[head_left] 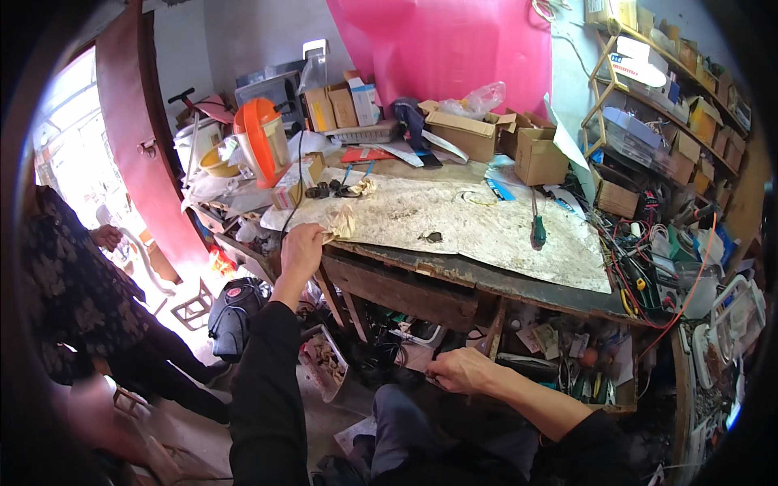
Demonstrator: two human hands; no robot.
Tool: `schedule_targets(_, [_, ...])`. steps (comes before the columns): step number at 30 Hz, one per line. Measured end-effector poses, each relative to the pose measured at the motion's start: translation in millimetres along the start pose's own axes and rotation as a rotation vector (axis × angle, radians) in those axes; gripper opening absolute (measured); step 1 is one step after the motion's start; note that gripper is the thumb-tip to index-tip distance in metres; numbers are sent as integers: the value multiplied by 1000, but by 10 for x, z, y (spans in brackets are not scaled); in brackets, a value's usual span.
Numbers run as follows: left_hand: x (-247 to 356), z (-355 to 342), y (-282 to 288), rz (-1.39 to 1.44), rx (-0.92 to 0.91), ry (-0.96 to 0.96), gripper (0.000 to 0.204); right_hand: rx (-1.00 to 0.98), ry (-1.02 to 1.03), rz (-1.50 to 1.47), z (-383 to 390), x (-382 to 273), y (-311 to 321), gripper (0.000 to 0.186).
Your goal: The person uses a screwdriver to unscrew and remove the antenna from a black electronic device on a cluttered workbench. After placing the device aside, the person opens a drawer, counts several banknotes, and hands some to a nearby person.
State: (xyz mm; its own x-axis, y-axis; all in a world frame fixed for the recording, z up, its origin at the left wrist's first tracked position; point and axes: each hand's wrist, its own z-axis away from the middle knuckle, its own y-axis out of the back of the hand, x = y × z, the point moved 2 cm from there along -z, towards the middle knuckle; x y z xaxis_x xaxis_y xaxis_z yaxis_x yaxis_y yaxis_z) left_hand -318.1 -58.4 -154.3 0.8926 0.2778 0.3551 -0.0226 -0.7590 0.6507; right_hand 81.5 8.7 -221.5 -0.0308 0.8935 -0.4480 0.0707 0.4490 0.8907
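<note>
At the front left edge of the worktable [389, 212], my left hand [301, 253] is closed on a crumpled pale yellow cloth [342, 222]. My right hand [463, 371] is low in front of the table, its fingers curled closed beside the left corner of an open drawer [624, 398]. What those fingers hold, if anything, is hidden. Pliers and other small things fill the drawer. On the stained white table covering lie a small dark part [432, 237] and a green-handled screwdriver [538, 232]. Some black parts [328, 189] sit farther back, beyond my left hand.
Cardboard boxes [462, 136] and an orange-and-cream jug [261, 144] stand along the back. Cluttered shelves [673, 121] and tangled wires crowd the right. Below left are a black backpack [237, 320] and an open bin [326, 362]. Another person [89, 283] stands at the left.
</note>
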Motion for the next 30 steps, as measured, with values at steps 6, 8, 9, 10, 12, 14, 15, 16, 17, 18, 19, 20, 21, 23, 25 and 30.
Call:
schedule_targets(6, [290, -668, 32, 131, 258, 97, 23, 13, -132, -1, -37, 91, -78, 13])
schedule_targets(8, [476, -952, 20, 107, 261, 109, 25, 9, -106, 46, -54, 43, -50, 11])
schedule_targets(9, [536, -1088, 3, 96, 264, 114, 25, -14, -107, 68, -61, 14, -25, 11])
schedule_targets(10, [536, -1217, -64, 40, 194, 65, 26, -37, -106, 90, -73, -9, -12, 11])
schedule_targets(12, [511, -1453, -318, -61, 48, -35, 26, -214, -162, 185, -106, -26, -40, 12])
schedule_targets(14, [504, -1626, -666, -84, -54, -6, 26, -234, -174, 163, -76, 95, -129, 13])
schedule_targets(15, [439, -1663, -808, -113, -78, 28, 26, -238, -167, 170, -72, 130, -201, 13])
schedule_targets(16, [369, -1710, -924, -145, -97, 61, 26, -240, -156, 182, -86, 159, -272, 13])
schedule_targets(17, [305, -1737, -1102, -139, -216, 60, 24, -269, -164, 158, -97, 216, -353, 13])
schedule_targets(18, [263, -1703, -1212, -132, -259, 17, 23, -253, -168, 145, -106, 221, -350, 14])
schedule_targets(19, [265, -1632, -1316, -121, -302, -27, 22, -238, -175, 134, -103, 230, -344, 14])
schedule_targets(20, [274, -1579, -1415, -112, -344, -67, 20, -224, -179, 123, -98, 227, -339, 14])
schedule_targets(21, [351, -1548, -1434, -151, -339, -88, 19, -218, -189, 113, -97, 211, -297, 13])
schedule_targets(23, [574, -1510, -1412, -231, -325, -131, 18, -223, -200, 102, -88, 267, -319, 13])
schedule_targets(25, [635, -1456, -1303, -191, -255, -143, 20, -223, -185, 101, -93, 265, -327, 14])
schedule_targets(30, [692, -1361, -999, 188, 21, 0, 30, -167, -242, 126, -123, 193, -247, 13])
